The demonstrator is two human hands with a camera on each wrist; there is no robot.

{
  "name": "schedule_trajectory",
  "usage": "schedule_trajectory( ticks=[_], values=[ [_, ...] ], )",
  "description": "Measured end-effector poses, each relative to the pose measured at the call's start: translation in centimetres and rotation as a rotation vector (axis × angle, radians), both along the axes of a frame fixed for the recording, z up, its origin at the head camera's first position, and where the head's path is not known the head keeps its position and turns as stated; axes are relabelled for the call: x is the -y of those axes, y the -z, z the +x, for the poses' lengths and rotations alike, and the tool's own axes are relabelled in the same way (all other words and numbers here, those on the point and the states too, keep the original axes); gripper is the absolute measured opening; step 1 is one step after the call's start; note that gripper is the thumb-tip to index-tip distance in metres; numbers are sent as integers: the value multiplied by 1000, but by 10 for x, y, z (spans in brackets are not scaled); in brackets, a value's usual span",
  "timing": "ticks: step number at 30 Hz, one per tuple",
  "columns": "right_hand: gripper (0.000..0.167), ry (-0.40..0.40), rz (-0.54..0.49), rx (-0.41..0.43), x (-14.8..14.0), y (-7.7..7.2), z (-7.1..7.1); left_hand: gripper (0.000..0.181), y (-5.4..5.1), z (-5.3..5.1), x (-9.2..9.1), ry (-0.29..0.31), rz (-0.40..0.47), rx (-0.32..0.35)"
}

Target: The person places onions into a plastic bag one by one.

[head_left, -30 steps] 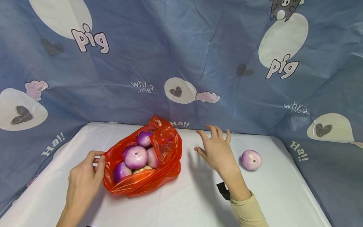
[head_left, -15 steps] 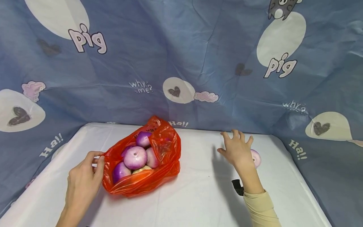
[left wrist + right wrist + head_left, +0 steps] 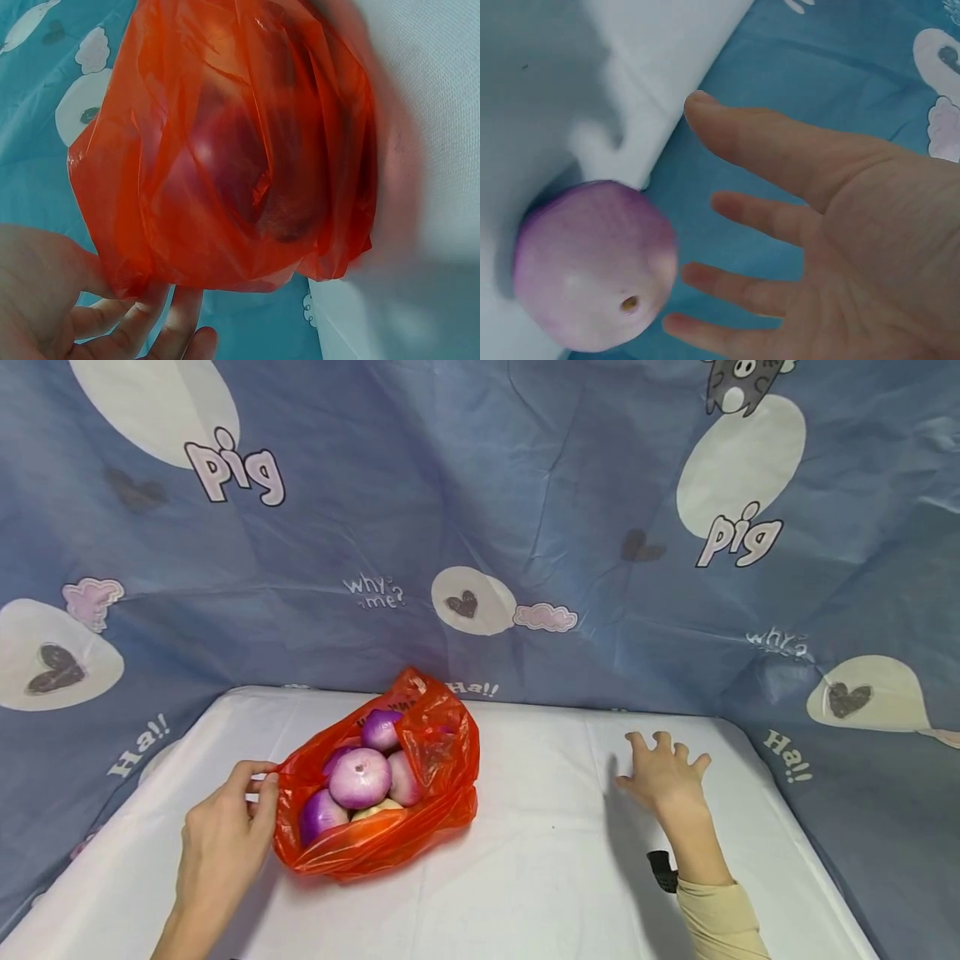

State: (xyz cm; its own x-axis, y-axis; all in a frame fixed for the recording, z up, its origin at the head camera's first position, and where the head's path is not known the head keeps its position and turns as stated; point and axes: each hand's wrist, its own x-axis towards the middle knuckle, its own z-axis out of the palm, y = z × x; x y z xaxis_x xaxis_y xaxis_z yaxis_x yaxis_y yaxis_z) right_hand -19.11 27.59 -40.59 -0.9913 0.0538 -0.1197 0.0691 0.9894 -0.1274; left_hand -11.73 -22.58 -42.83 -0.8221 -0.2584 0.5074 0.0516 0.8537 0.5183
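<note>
A red plastic bag (image 3: 442, 810) lies on its side on the left of the table, its mouth spread toward the near left. Several purple onions (image 3: 361, 778) sit inside it, along with a pale yellowish thing (image 3: 377, 808) partly covered. My left hand (image 3: 223, 843) pinches the bag's rim between thumb and fingers. Over on the right, my right hand (image 3: 666, 781) hovers with its fingers spread and holds nothing. In the right wrist view a single purple onion (image 3: 596, 266) rests on the table close to the fingertips; the head view has it hidden behind the hand.
The table wears a white cover (image 3: 540, 877). Behind and around it hangs a blue printed cloth (image 3: 337, 527). A black strap end (image 3: 662, 870) sticks out at the right wrist.
My right hand has moved rightward across the table to over the lone onion, which it now hides in the head view. The left hand and the bag stay where they were.
</note>
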Motion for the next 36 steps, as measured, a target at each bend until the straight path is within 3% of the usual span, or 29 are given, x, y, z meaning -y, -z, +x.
schedule_trajectory(
  ticks=[12,21,36],
  values=[
    [83,32,-22,35,-19,17,5,16,-2,-2,1,4,-5,-18],
    [79,32,-20,46,-23,26,6,17,-1,-1,1,-4,8,5],
    [70,-27,17,26,-10,22,9,18,0,0,-1,-3,15,18]
  ],
)
